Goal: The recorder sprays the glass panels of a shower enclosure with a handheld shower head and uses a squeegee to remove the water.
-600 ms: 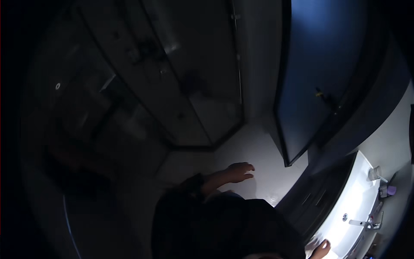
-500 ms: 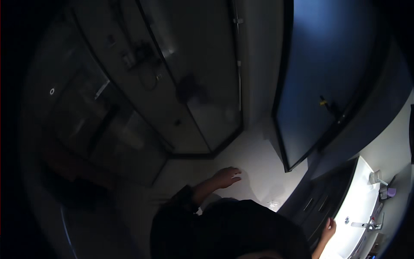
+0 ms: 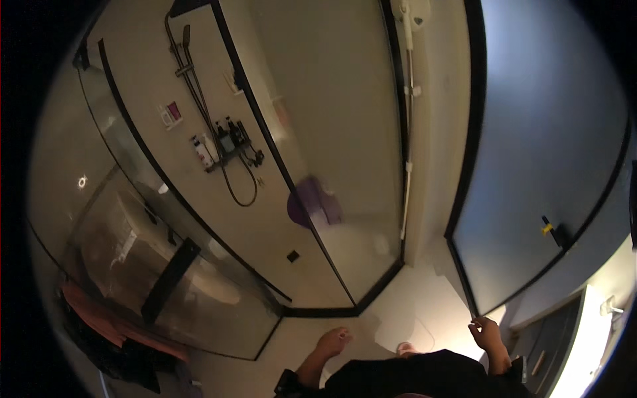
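Note:
My left hand (image 3: 334, 341) hangs in front of my dark clothing, over the pale floor near the shower's front corner. Its fingers are loosely bent and a little apart, and nothing shows in them. My right hand (image 3: 488, 333) is lifted beside the lower corner of the frosted door (image 3: 524, 172), fingers bent and slightly apart, with no object visible in it. Whether its fingertips touch the door edge I cannot tell. A black door handle (image 3: 557, 233) with a yellow piece sits farther up the door. Part of a bare foot (image 3: 406, 348) shows below me.
A black-framed glass shower (image 3: 318, 310) fills the left and middle, with a hand shower (image 3: 186, 38), several bottles (image 3: 225, 140) and a purple thing (image 3: 312, 202) inside. Pink and black cloths (image 3: 119, 331) hang at lower left. A dark washbasin cabinet (image 3: 547, 351) stands at right.
The room has become much brighter. My right hand has left the washbasin's front edge and come up near the door's lower corner. The view has shifted; the washbasin is mostly out of it.

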`<control>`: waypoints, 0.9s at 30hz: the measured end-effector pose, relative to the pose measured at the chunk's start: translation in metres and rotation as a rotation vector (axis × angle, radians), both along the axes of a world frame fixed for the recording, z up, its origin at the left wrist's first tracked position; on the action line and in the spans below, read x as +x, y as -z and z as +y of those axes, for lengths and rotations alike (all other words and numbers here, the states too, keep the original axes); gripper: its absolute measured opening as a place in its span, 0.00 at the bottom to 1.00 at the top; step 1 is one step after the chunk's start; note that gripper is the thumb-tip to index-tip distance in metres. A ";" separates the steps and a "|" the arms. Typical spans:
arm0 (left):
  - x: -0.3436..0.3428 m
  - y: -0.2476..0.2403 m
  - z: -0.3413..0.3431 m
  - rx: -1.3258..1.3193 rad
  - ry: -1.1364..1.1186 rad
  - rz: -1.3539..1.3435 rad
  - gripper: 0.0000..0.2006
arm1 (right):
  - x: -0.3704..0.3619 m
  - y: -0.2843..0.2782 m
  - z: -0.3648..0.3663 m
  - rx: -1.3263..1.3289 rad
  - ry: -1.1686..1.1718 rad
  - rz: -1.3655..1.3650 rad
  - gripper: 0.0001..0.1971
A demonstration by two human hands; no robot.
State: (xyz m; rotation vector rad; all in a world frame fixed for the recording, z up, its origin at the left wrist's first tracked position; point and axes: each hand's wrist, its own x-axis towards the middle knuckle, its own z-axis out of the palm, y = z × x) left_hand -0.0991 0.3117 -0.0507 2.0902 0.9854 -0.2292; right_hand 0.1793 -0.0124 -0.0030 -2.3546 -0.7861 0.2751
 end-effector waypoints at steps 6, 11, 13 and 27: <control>0.008 0.008 0.056 0.115 0.055 -0.029 0.20 | 0.050 0.005 0.112 0.040 -0.161 0.028 0.11; -0.059 0.074 0.120 -0.150 -0.243 -0.208 0.19 | 0.078 0.014 0.266 0.063 -0.469 -0.050 0.13; -0.055 0.049 0.117 -0.185 -0.358 -0.159 0.22 | 0.086 0.020 0.323 0.092 -0.577 -0.131 0.15; -0.119 0.027 0.224 -0.332 -0.560 -0.185 0.22 | -0.019 -0.140 0.477 0.649 -0.283 -0.690 0.27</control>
